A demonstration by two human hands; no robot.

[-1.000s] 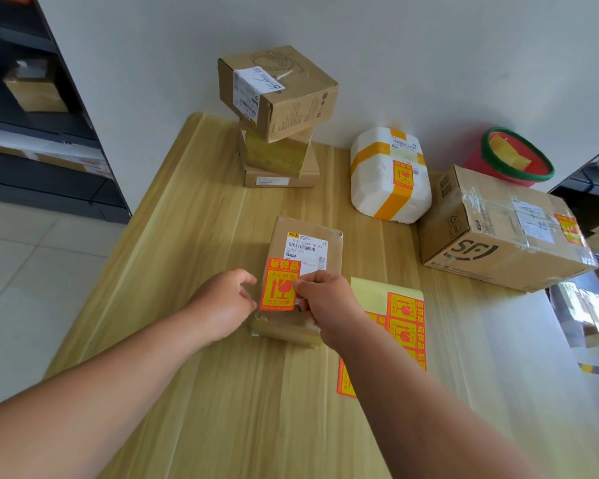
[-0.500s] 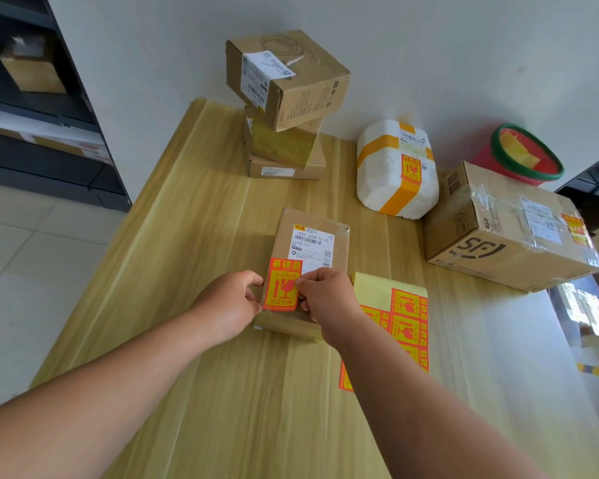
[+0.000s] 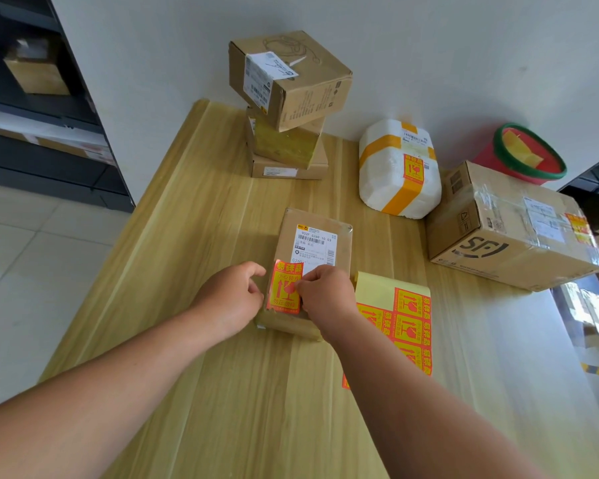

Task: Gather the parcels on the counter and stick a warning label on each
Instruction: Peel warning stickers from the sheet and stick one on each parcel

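Your right hand (image 3: 327, 295) pinches the right edge of a red-and-yellow warning label (image 3: 286, 286) between thumb and curled fingers. Your left hand (image 3: 230, 299) sits at the label's left edge with its fingers curled in. It seems to pinch that edge too, though the fingertips are turned away from the camera, so the grip is not plain. The label lies over the near half of a flat brown parcel (image 3: 317, 243), just below the parcel's white shipping slip (image 3: 315, 245), and its lower end looks slightly lifted. The parcel lies flat near the middle of the wooden counter (image 3: 204, 236), between your two hands.

Just right of the parcel, partly under your right forearm, lies a sheet of labels (image 3: 400, 319). Its far end is bare yellow backing, and its near end carries more red stickers.

At the back of the counter, near the wall, stands a stack of three boxes (image 3: 281, 146), and the top one is turned askew. To its right sits a white foam parcel (image 3: 395, 188) bound with yellow tape, with a red label on its top. Just right of that is a large taped carton (image 3: 509, 236), which has a red label near its far right edge. Behind the carton stands a red basket (image 3: 529, 157) with a green rim. Dark shelving (image 3: 49, 98) holding boxes stands beyond the counter on the left.
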